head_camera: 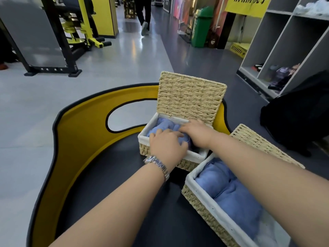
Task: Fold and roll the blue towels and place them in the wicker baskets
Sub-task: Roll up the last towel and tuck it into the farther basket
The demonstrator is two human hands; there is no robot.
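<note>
Fingers of both the left hand (166,145) and right hand (195,133) lie fairly straight, pressing blue towels (164,126) inside the far wicker basket (147,150). Its raised lid (190,98) blocks twelve o'clock. At four o'clock a second basket (201,202), holding more rolled towels (231,193), nearly touches it. Open dark tabletop (115,175) lies at eight o'clock, bounded by a yellow rim (78,125).

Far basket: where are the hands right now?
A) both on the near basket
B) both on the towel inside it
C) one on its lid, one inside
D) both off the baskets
B: the left hand and the right hand both rest on the blue towel inside the far basket, whose lid stands open.
</note>
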